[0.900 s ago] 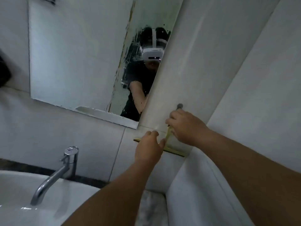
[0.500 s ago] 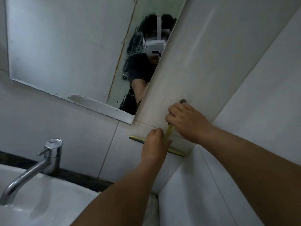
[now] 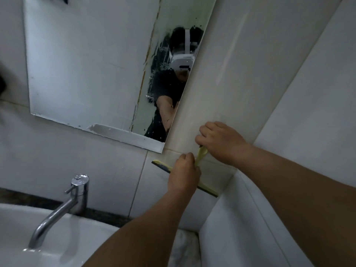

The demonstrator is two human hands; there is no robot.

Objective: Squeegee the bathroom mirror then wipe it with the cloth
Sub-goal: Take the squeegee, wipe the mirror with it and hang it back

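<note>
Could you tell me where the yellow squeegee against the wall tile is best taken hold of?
Probably by its handle, from the front. On the squeegee the handle rises from the middle of a long thin blade lying flat against the tile, so it is the only graspable part. The right hand has its grip there; the left hand is at the blade.

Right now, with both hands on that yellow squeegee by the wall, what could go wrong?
1. The yellow plastic squeegee hangs over the white ceramic sink. If the left hand or right hand slips while unhooking it, it could drop.
2. The rectangular wall mirror has a chipped, flaking lower edge; dragging the blade across it might catch or loosen more.
</note>
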